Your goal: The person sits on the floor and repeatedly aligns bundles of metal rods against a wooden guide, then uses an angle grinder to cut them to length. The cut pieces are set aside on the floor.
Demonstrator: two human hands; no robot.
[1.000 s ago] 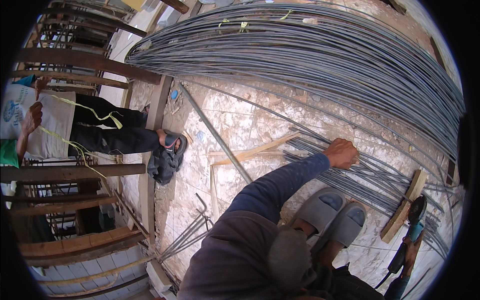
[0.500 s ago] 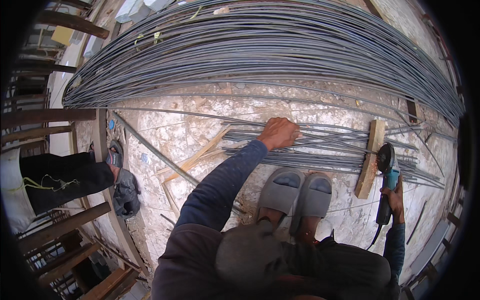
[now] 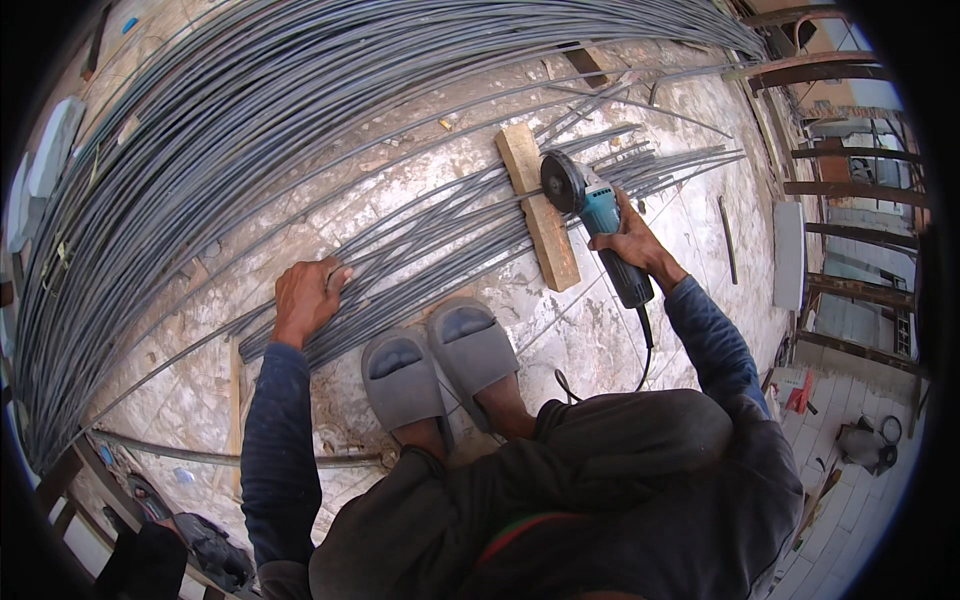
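Note:
My right hand (image 3: 640, 243) is wrapped round the body of a teal and black angle grinder (image 3: 602, 208). The grinder's dark disc sits at the right edge of a wooden block (image 3: 548, 235), close to the rod ends; whether it touches a rod cannot be told. Over to the left, my left hand (image 3: 308, 302) is closed on a thin steel rod (image 3: 205, 343), which runs on toward the block. Beneath and beside that hand lies a bundle of cut steel rods (image 3: 430, 285), crossing the block at its right end.
A large stack of long steel rods (image 3: 250, 110) curves across the far left. My feet in grey sandals (image 3: 402, 385) stand just below the cut rods. A black cord (image 3: 648, 360) trails from the grinder. Another person's dark-clothed leg (image 3: 145, 560) shows at the lower left.
The view has turned right, so the scene sits rotated. Sparks near the grinder's disc no longer show. My left hand is still at the rods, and the grinder remains beside the wooden block.

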